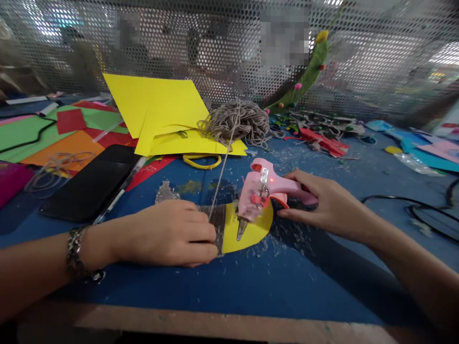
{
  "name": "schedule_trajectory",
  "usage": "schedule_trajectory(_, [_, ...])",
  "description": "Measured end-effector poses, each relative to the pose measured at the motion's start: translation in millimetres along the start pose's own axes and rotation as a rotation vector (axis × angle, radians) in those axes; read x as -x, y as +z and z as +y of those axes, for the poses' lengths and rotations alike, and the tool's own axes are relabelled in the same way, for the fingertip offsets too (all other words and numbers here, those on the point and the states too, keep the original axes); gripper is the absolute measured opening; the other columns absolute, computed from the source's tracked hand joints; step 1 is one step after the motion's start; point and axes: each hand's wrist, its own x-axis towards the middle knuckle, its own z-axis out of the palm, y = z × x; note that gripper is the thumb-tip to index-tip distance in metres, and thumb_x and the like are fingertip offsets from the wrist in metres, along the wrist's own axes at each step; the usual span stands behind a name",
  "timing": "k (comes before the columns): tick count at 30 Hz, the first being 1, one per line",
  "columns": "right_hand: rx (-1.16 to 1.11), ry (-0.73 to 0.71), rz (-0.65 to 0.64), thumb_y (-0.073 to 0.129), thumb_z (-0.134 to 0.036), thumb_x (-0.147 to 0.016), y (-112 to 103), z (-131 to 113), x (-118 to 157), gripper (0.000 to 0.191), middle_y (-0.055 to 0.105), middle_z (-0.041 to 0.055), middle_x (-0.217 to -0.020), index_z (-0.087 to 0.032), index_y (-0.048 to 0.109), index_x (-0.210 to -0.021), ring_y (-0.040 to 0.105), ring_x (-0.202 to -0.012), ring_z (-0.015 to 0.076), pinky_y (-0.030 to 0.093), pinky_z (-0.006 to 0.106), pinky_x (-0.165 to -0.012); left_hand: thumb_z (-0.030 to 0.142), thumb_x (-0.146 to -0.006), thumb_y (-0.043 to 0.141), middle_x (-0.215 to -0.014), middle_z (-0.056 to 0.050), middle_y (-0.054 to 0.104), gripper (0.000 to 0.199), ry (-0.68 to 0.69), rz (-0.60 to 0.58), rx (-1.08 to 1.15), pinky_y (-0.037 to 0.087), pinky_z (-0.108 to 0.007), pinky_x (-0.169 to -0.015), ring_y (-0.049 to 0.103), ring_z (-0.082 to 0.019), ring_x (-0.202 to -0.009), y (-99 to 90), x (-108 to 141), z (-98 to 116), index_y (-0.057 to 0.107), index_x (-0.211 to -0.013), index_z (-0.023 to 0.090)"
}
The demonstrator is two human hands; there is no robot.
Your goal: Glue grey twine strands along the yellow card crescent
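Note:
My right hand (326,200) grips the handle of a pink hot glue gun (251,191), its nozzle pointing down over a yellow paper cutout (231,236). Whether the nozzle touches the paper I cannot tell. Grey yarn (218,217) covers the cutout's left part in close rows. My left hand (172,234) lies on that part with fingers curled and closed on the cutout, hiding much of it. From beside these fingers a taut strand of yarn (223,169) runs up to a tangled yarn heap (238,122) at the back.
Yellow paper sheets (161,105) stand folded behind, above yellow-handled scissors (202,161). A black phone (93,181) and a pen (120,195) lie left, near coloured paper (32,134). At right are a black cable (409,198) and blue scraps (405,138). A perforated metal screen (222,52) rises behind.

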Motion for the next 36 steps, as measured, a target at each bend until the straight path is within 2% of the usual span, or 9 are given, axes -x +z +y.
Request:
schedule_trajectory(3, [0.014, -0.020, 0.034, 0.055, -0.059, -0.064, 4.2, -4.0, 0.2, 0.041, 0.056, 0.0023, -0.067, -0.024, 0.048, -0.083, 0.050, -0.055, 0.0176, 0.038, 0.031, -0.049, 0.013, -0.093, 0.026, -0.078, -0.003, 0.064, 0.036, 0.027, 0.009, -0.019, 0.041, -0.029, -0.063, 0.053, -0.014, -0.067, -0.5, 0.8, 0.1, 0.060, -0.084, 0.020])
schedule_trajectory(7, [0.009, -0.076, 0.076, 0.054, -0.055, -0.068, 8.2, -7.7, 1.7, 0.043, 0.062, 0.0092, -0.090, -0.024, 0.051, -0.098, 0.058, -0.076, 0.0250, 0.044, 0.038, -0.062, 0.013, -0.093, 0.024, -0.077, -0.003, 0.064, 0.039, 0.017, 0.032, -0.031, 0.043, -0.030, -0.063, 0.053, -0.014, -0.065, 0.1, 1.1, 3.3, 0.061, -0.085, 0.019])
schedule_trajectory(10, [0.015, -0.134, 0.064, 0.052, -0.049, -0.072, 12.1, -7.4, 2.0, 0.041, 0.062, 0.0106, -0.100, -0.023, 0.052, -0.103, 0.059, -0.085, 0.0262, 0.047, 0.039, -0.068, 0.012, -0.093, 0.022, -0.076, -0.004, 0.065, 0.041, 0.007, 0.043, -0.026, 0.042, -0.031, -0.063, 0.052, -0.015, -0.063, 0.9, 0.5, 6.3, 0.062, -0.085, 0.017])
schedule_trajectory(21, [0.066, -0.235, 0.062, 0.050, -0.044, -0.077, 16.1, -0.6, 5.0, 0.037, 0.061, 0.0097, -0.105, -0.024, 0.050, -0.109, 0.060, -0.088, 0.0250, 0.048, 0.038, -0.070, 0.012, -0.093, 0.020, -0.076, -0.004, 0.065, 0.044, 0.001, 0.035, -0.025, 0.043, -0.031, -0.064, 0.054, -0.015, -0.066, 1.2, 0.0, 6.0, 0.062, -0.083, 0.018])
schedule_trajectory(36, [0.255, -0.388, 0.166, 0.044, -0.037, -0.084, 14.3, -0.5, 4.9, 0.030, 0.064, 0.0079, -0.092, -0.020, 0.047, -0.108, 0.063, -0.075, 0.0198, 0.049, 0.030, -0.058, 0.010, -0.092, 0.025, -0.073, -0.003, 0.063, 0.040, 0.003, 0.076, 0.007, 0.046, -0.029, -0.061, 0.052, -0.015, -0.062, 2.5, 0.8, 5.6, 0.063, -0.081, 0.014])
